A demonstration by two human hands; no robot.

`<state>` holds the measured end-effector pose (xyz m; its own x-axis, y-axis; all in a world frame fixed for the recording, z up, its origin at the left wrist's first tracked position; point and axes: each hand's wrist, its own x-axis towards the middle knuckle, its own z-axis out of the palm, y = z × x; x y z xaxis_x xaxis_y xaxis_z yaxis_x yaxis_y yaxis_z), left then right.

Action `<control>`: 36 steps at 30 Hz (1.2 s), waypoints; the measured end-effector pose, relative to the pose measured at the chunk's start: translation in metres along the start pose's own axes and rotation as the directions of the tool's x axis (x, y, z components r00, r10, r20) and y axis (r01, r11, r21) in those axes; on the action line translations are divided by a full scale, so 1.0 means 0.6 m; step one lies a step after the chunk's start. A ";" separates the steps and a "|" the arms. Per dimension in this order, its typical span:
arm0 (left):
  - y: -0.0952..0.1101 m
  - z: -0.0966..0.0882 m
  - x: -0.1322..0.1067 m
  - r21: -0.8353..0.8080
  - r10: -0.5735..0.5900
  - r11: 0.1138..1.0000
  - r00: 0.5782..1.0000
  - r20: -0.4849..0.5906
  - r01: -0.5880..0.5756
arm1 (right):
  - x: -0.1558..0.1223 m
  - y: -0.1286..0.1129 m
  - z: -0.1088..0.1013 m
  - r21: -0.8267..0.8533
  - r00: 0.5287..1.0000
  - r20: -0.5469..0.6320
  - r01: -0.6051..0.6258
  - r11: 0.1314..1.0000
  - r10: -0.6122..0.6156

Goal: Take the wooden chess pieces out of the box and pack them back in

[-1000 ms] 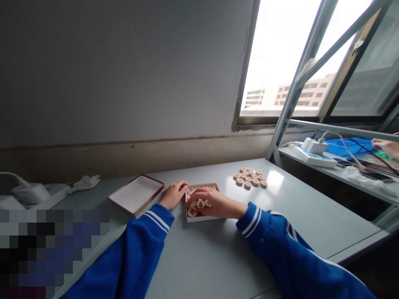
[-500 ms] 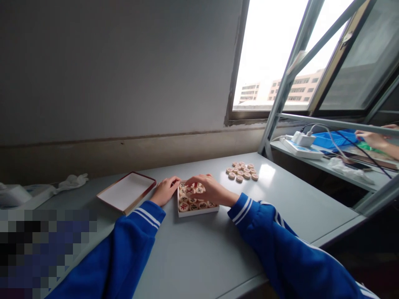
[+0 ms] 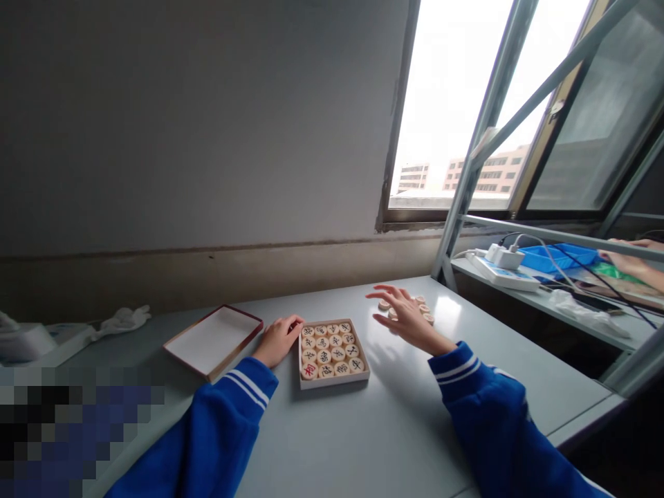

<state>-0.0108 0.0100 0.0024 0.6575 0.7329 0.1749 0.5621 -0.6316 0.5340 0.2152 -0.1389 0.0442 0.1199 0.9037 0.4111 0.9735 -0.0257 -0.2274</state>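
Note:
A shallow white box (image 3: pixel 336 380) sits on the desk, filled with rows of round wooden Chinese chess pieces (image 3: pixel 337 354). Most carry black characters; the one at the near left corner is red. My left hand (image 3: pixel 279 342) rests at the box's left edge, fingers bent together against its far left corner. To the right, my right hand (image 3: pixel 407 319) hovers with fingers spread and nothing in them. Behind and below it lies a group of loose chess pieces (image 3: pixel 424 309), partly hidden by the hand.
An upturned box lid (image 3: pixel 214 342) with a dark red rim lies left of my left hand. A metal bed frame (image 3: pixel 456 228) rises at the desk's far right. Beyond it are a power strip (image 3: pixel 505 272), a blue tray (image 3: pixel 557 257) and another person's hand (image 3: pixel 630 261).
My right hand has moved from over the box to the loose pieces on the right, and its fingers have spread. The left hand stays at the box's edge. The view has tilted slightly upward.

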 end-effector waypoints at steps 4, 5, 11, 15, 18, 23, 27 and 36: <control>-0.001 0.000 0.001 -0.001 0.007 1.000 1.000 0.001 -0.007 | 0.016 -0.085 0.038 0.233 0.912 0.179 0.325 0.917 -0.368; -0.002 0.001 0.001 -0.002 0.010 1.000 1.000 -0.002 -0.010 | 0.019 -0.102 0.047 0.278 0.876 0.216 0.369 0.887 -0.432; 0.000 0.000 0.000 -0.004 0.016 1.000 1.000 -0.015 -0.016 | 0.031 -0.142 0.068 0.345 0.834 0.233 0.410 0.844 -0.500; 0.000 0.002 0.001 -0.010 0.004 1.000 1.000 -0.017 -0.004 | 0.036 -0.140 0.051 0.366 0.791 0.299 0.422 0.829 -0.535; -0.001 0.003 0.002 -0.019 0.001 1.000 1.000 -0.020 -0.002 | 0.035 -0.140 0.047 0.386 0.755 0.342 0.430 0.816 -0.560; -0.002 0.002 0.002 -0.038 0.024 0.999 0.999 -0.024 -0.024 | 0.038 -0.135 0.054 0.377 0.808 0.263 0.417 0.827 -0.528; -0.001 0.000 0.001 -0.039 0.025 0.999 1.000 -0.008 -0.025 | 0.050 -0.101 0.053 0.247 0.933 0.127 0.299 0.922 -0.337; -0.001 0.000 0.001 -0.011 0.002 1.000 1.000 -0.009 -0.002 | 0.035 0.044 0.032 -0.235 0.994 -0.089 -0.089 0.968 0.070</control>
<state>-0.0109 0.0105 0.0024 0.6544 0.7336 0.1832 0.5547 -0.6305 0.5430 0.2394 -0.1124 0.0301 0.2048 0.8577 0.4715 0.9773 -0.2062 -0.0494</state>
